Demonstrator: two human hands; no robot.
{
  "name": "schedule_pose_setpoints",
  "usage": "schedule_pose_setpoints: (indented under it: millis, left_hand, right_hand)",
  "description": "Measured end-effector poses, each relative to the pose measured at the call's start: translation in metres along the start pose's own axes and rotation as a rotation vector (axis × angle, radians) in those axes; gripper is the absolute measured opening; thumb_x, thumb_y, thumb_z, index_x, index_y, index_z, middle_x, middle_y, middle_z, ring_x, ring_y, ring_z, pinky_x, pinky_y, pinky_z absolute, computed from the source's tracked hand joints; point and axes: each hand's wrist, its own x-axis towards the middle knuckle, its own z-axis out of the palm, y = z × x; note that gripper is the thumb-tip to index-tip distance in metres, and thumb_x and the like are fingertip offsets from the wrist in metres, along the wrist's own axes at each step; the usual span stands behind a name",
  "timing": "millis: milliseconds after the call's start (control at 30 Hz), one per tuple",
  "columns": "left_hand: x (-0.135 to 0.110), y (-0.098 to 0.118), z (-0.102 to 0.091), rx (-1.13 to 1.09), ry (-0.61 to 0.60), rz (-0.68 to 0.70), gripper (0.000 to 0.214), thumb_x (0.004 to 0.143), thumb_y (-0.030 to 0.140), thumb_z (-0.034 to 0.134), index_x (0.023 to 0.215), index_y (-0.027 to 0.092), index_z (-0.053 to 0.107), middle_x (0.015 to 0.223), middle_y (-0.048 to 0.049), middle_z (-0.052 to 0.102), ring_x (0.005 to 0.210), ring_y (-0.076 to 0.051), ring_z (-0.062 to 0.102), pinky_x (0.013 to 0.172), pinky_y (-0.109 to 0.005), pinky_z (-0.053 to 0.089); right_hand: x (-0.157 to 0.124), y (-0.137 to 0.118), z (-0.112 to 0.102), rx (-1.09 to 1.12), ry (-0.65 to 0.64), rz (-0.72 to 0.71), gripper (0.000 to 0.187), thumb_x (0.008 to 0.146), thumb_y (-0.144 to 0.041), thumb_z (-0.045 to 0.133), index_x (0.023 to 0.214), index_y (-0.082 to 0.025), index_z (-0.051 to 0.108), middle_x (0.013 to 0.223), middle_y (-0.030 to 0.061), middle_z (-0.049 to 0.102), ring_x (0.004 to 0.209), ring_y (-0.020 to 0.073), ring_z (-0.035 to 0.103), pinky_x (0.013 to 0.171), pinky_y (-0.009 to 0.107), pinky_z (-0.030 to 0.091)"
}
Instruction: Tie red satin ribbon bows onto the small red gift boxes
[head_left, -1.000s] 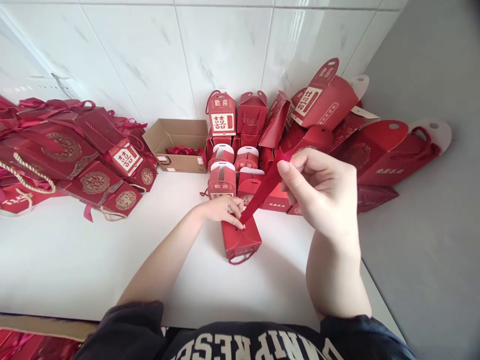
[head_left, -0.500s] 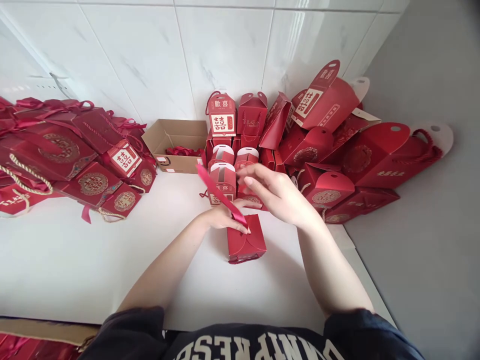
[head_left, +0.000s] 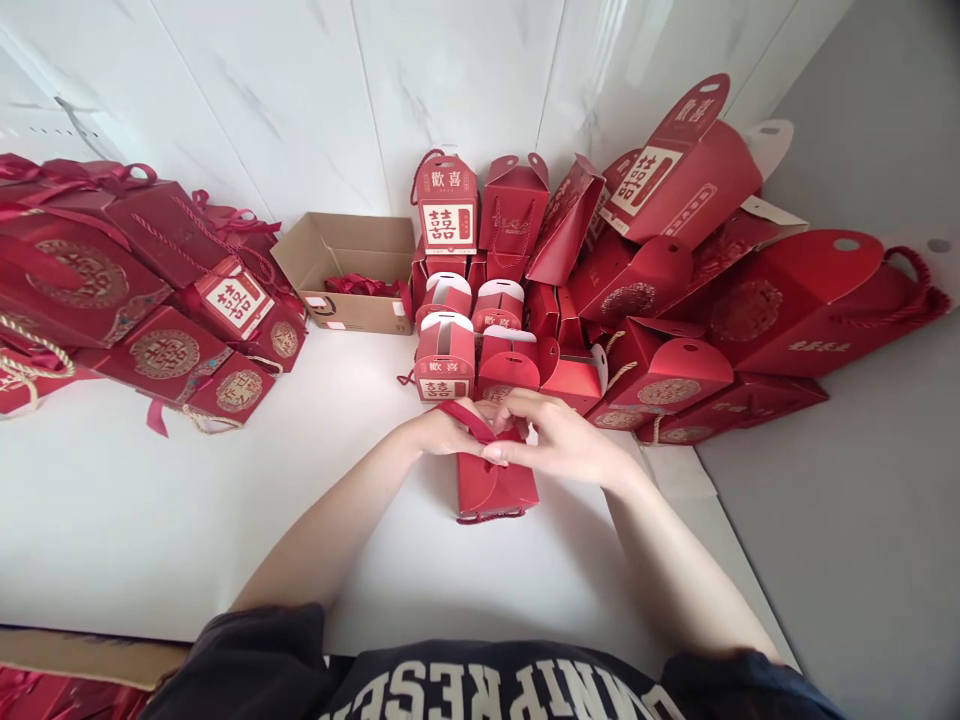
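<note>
Left hand (head_left: 444,432), right hand (head_left: 559,440) together over near red box (head_left: 499,488). Fingers half bent by ribbon (head_left: 469,420); can't tell if pinching.

You seem to be at a packing spot, whether home or shop you cannot tell: a red gift box (head_left: 499,488) before you on a white table (head_left: 180,520), more boxes (head_left: 166,352) heaped near marbled wall tiles (head_left: 285,90), ribbon (head_left: 364,286) in a carton (head_left: 367,315).
</note>
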Motion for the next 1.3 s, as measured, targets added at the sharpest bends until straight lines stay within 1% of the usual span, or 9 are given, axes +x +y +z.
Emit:
schedule_pose_setpoints:
  millis: [133, 333, 500, 600, 800, 933, 1033, 1133, 1300]
  left_hand:
    - [0.0, 0.0, 0.003, 0.032, 0.032, -0.078, 0.024, 0.067, 0.038, 0.083, 0.068, 0.019, 0.069, 0.078, 0.0, 0.067, 0.084, -0.018, 0.064, 0.077, -0.031, 0.052]
    - [0.0, 0.011, 0.003, 0.024, -0.029, -0.096, 0.021, 0.072, 0.039, 0.079, 0.065, 0.02, 0.076, 0.104, -0.0058, 0.073, 0.104, -0.024, 0.065, 0.093, -0.034, 0.05]
    - [-0.001, 0.012, 0.003, 0.002, -0.029, -0.095, 0.011, 0.073, 0.037, 0.079, 0.069, 0.026, 0.079, 0.128, -0.0043, 0.067, 0.126, -0.026, 0.057, 0.106, -0.036, 0.045]
    - [-0.002, 0.011, 0.003, 0.035, -0.023, -0.128, 0.01, 0.074, 0.038, 0.078, 0.073, 0.028, 0.08, 0.134, -0.0036, 0.064, 0.134, -0.026, 0.051, 0.109, -0.037, 0.043]
    - [-0.002, 0.011, 0.001, 0.005, -0.056, -0.144, 0.009, 0.079, 0.035, 0.074, 0.077, 0.029, 0.08, 0.134, -0.0022, 0.063, 0.134, -0.025, 0.051, 0.109, -0.035, 0.043]
    - [-0.002, 0.007, -0.001, -0.068, -0.089, -0.096, 0.014, 0.08, 0.036, 0.074, 0.082, 0.025, 0.082, 0.117, -0.0065, 0.071, 0.119, -0.025, 0.062, 0.103, -0.033, 0.047]
    - [-0.002, 0.002, -0.003, -0.072, -0.084, -0.094, 0.021, 0.081, 0.041, 0.072, 0.085, 0.023, 0.082, 0.097, -0.0078, 0.074, 0.102, -0.024, 0.066, 0.092, -0.034, 0.051]
    - [-0.003, 0.002, -0.005, 0.041, -0.022, -0.064, 0.021, 0.081, 0.041, 0.072, 0.085, 0.023, 0.082, 0.1, -0.0082, 0.069, 0.104, -0.024, 0.061, 0.093, -0.035, 0.049]
    - [-0.008, 0.022, -0.008, 0.276, 0.06, -0.012, 0.017, 0.084, 0.035, 0.07, 0.083, 0.022, 0.081, 0.11, -0.0075, 0.055, 0.102, -0.02, 0.056, 0.092, -0.031, 0.047]
  right_hand:
    - [0.001, -0.006, 0.01, 0.044, 0.067, 0.058, 0.017, 0.092, -0.032, 0.057, 0.082, -0.02, 0.061, 0.08, 0.0018, 0.065, 0.072, 0.0151, 0.057, 0.065, 0.027, 0.042]
    - [0.0, -0.003, 0.002, 0.468, 0.22, 0.195, 0.027, 0.087, -0.043, 0.062, 0.077, -0.02, 0.055, 0.067, -0.0016, 0.062, 0.059, 0.0141, 0.061, 0.058, 0.025, 0.046]
    - [-0.009, -0.008, -0.015, -0.009, 0.495, 0.385, 0.037, 0.087, -0.037, 0.056, 0.054, -0.021, 0.048, 0.046, 0.0003, 0.058, 0.044, 0.0156, 0.055, 0.051, 0.027, 0.04]
    - [-0.011, -0.009, -0.02, -0.256, 0.56, 0.462, 0.044, 0.086, -0.033, 0.054, 0.044, -0.023, 0.047, 0.04, 0.0032, 0.055, 0.043, 0.019, 0.056, 0.049, 0.029, 0.037]
    - [-0.015, -0.005, -0.031, -0.115, 0.421, 0.58, 0.048, 0.092, -0.036, 0.046, 0.052, -0.02, 0.064, 0.048, 0.0052, 0.065, 0.05, 0.0194, 0.062, 0.053, 0.03, 0.045]
    - [-0.022, -0.003, -0.04, 0.219, 0.157, 0.297, 0.039, 0.098, -0.038, 0.04, 0.093, -0.017, 0.073, 0.084, 0.0079, 0.074, 0.077, 0.0203, 0.069, 0.06, 0.029, 0.054]
    - [-0.021, 0.001, -0.038, 0.171, -0.084, 0.05, 0.028, 0.096, -0.023, 0.044, 0.111, -0.023, 0.069, 0.112, 0.007, 0.069, 0.103, 0.0213, 0.064, 0.081, 0.035, 0.056]
    - [-0.015, 0.006, -0.03, 0.059, -0.119, -0.043, 0.031, 0.095, -0.013, 0.043, 0.111, -0.024, 0.067, 0.113, 0.0071, 0.066, 0.106, 0.0211, 0.059, 0.093, 0.039, 0.049]
    - [-0.007, 0.012, -0.023, 0.19, -0.156, -0.028, 0.019, 0.095, -0.019, 0.048, 0.107, -0.021, 0.063, 0.104, 0.0056, 0.065, 0.091, 0.0172, 0.06, 0.081, 0.032, 0.05]
